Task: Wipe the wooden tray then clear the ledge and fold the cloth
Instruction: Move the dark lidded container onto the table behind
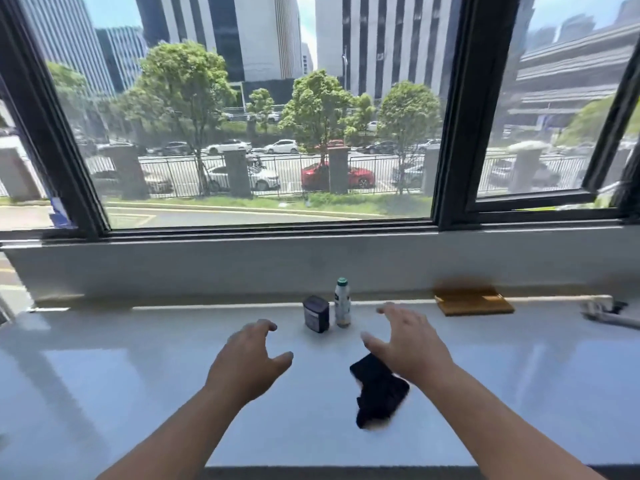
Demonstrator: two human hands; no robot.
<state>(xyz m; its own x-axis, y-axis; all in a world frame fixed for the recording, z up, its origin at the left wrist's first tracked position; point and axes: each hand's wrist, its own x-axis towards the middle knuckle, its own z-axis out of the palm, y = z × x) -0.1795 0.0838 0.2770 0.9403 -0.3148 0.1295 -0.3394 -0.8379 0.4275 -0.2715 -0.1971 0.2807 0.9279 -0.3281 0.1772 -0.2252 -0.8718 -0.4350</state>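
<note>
A flat wooden tray lies at the back right of the white ledge, against the wall under the window. A crumpled black cloth rests on the ledge near the front, just below my right hand. That hand hovers over the cloth with fingers spread and holds nothing. My left hand floats above the ledge left of centre, also open and empty. Between and beyond the hands stand a small dark box and a white bottle with a green cap.
A metal object, blurred, lies at the far right of the ledge. A grey wall strip and black window frames rise behind the ledge. The ledge's front edge runs along the bottom of the view.
</note>
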